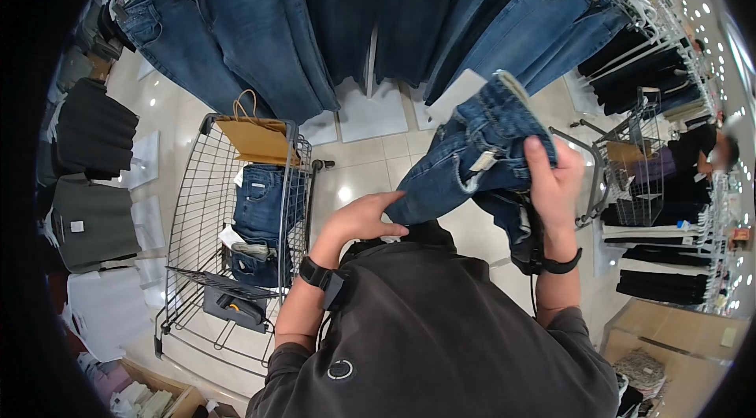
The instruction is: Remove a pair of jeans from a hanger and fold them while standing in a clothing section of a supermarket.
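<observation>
A pair of blue jeans (465,142), partly folded, hangs in front of my body. My right hand (555,182) grips the jeans near the waistband, thumb on top. At the other end, my left hand (362,217) has the denim between its thumb and fingers; some fingertips are hidden by the cloth. A white tag (459,98) sticks out behind the waist. More folded jeans (264,201) lie in the wire shopping cart (189,197) to my left.
A brown paper bag (260,140) stands in the cart's far end. Racks of hanging jeans (236,16) line the front, with black trousers (657,284) on the right. Beyond a second cart (642,158), another person (693,152) is at the right. A cardboard box (669,347) sits lower right.
</observation>
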Motion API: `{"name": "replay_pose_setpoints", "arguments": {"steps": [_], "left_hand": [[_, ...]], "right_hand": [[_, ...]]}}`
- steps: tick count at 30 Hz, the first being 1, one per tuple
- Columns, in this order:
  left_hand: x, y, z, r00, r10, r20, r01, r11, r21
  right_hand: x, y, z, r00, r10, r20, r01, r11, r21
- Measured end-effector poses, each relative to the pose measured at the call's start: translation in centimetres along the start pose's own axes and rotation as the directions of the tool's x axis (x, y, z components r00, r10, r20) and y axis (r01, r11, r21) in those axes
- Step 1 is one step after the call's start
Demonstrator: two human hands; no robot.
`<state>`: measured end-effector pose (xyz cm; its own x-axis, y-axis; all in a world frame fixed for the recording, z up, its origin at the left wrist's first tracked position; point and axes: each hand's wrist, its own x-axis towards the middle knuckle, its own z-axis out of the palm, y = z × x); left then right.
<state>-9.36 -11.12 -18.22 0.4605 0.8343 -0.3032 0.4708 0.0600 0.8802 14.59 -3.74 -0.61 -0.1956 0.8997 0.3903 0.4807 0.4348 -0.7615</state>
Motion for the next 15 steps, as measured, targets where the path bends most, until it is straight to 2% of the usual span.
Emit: {"name": "replay_pose_setpoints", "arguments": {"steps": [1,2,6,9,10,11,12,13,15], "left_hand": [[0.2,0.1,0.4,0.999,0.02,-0.03,-0.021,0.999,-0.025],[0.6,0.4,0.6,0.997,0.005,-0.078,-0.016,0.991,-0.134],[2.1,0.4,1.5,0.935,0.052,-0.35,-0.111,0.982,-0.153],[3.3,0.1,1.6,0.926,0.156,-0.343,-0.144,0.988,0.06],[3.8,-0.1,1.6,0.93,0.144,-0.337,-0.126,0.989,0.074],[4.3,-0.2,1.7,0.934,0.132,-0.332,-0.108,0.99,0.088],[4.6,-0.2,1.8,0.937,0.12,-0.327,-0.091,0.991,0.102],[4.7,0.2,1.6,0.927,0.139,-0.348,-0.141,0.99,0.019],[4.7,1.4,1.1,0.904,0.172,-0.393,-0.245,0.959,-0.144]], "right_hand": [[0.1,0.1,-0.8,1.0,-0.013,0.006,0.013,1.0,-0.014],[0.3,-0.3,-1.4,0.998,-0.061,-0.011,0.06,0.996,-0.066],[0.5,-1.4,-3.9,0.98,-0.2,-0.007,0.195,0.966,-0.171],[0.8,-2.3,-5.2,0.946,-0.318,-0.067,0.296,0.928,-0.225],[0.8,-2.5,-5.6,0.917,-0.382,-0.113,0.342,0.901,-0.268],[0.4,-1.9,-6.5,0.925,-0.351,-0.147,0.301,0.911,-0.283],[-0.1,-1.0,-7.7,0.909,-0.387,-0.155,0.319,0.886,-0.337],[-0.4,-0.7,-8.4,0.892,-0.422,-0.161,0.335,0.857,-0.392],[0.0,-1.2,-8.6,0.885,-0.42,-0.202,0.363,0.893,-0.268]]}}
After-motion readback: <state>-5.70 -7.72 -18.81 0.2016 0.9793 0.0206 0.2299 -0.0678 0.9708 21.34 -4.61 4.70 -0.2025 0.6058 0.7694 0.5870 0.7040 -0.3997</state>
